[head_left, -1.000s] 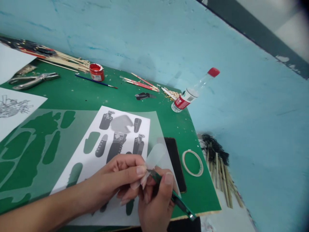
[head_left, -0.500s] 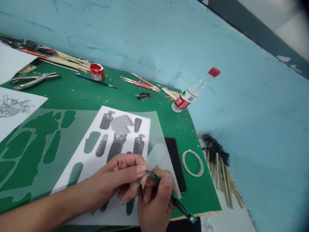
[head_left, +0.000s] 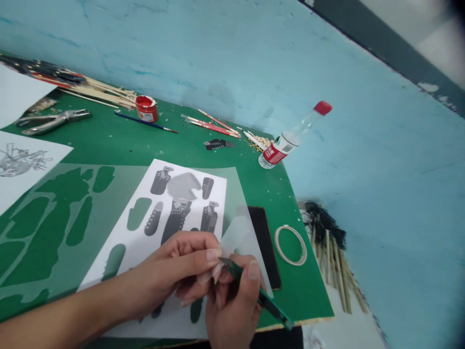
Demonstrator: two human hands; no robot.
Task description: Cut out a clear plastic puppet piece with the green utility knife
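My left hand (head_left: 174, 271) pinches a small translucent cut-out piece (head_left: 234, 235) between thumb and fingers, low in the middle of the view. My right hand (head_left: 232, 310) grips a green craft knife (head_left: 265, 301), its blade tip touching the lower end of that piece. Both hands hover over a white printed sheet (head_left: 145, 242) of grey figure parts with several shapes cut out, which lies under a translucent film on the green cutting mat (head_left: 119, 145).
A black phone (head_left: 265, 247) and a tape ring (head_left: 290, 245) lie right of the sheet. At the back stand a red paint pot (head_left: 146, 108), brush, pliers (head_left: 47, 121), sticks and a tilted red-capped bottle (head_left: 290, 138). Bamboo sticks (head_left: 334, 261) lie past the mat's right edge.
Almost nothing has changed; the knife tip has shifted very slightly against the small piece while both hands keep their hold.
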